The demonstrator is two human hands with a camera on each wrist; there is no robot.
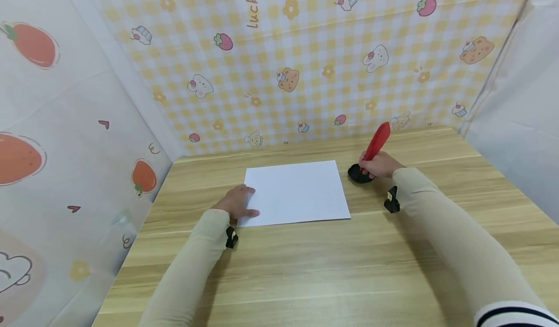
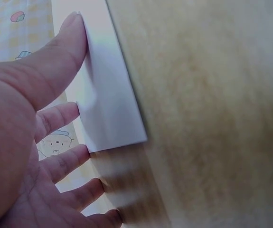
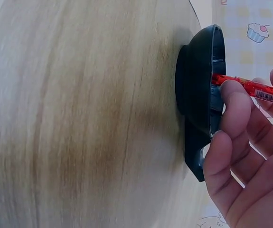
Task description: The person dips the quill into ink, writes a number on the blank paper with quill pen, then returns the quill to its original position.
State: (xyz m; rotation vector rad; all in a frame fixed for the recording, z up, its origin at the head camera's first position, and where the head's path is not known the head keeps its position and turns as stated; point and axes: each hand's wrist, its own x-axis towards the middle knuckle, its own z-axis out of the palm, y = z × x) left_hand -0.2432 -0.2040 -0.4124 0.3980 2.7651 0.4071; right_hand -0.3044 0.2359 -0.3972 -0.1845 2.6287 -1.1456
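On the desk (image 1: 305,269), our left hand (image 1: 236,202) flat on blank paper (image 1: 297,191); right hand (image 1: 379,164) grasps the red feather pen (image 1: 377,141), still in its black holder (image 1: 359,174).

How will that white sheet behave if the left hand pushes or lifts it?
The paper sheet looks thin and lies flat on the wooden table, so it would likely slide easily under a push. Lifted by the corner where the left hand rests, it would probably droop. It seems very light and easily creased.
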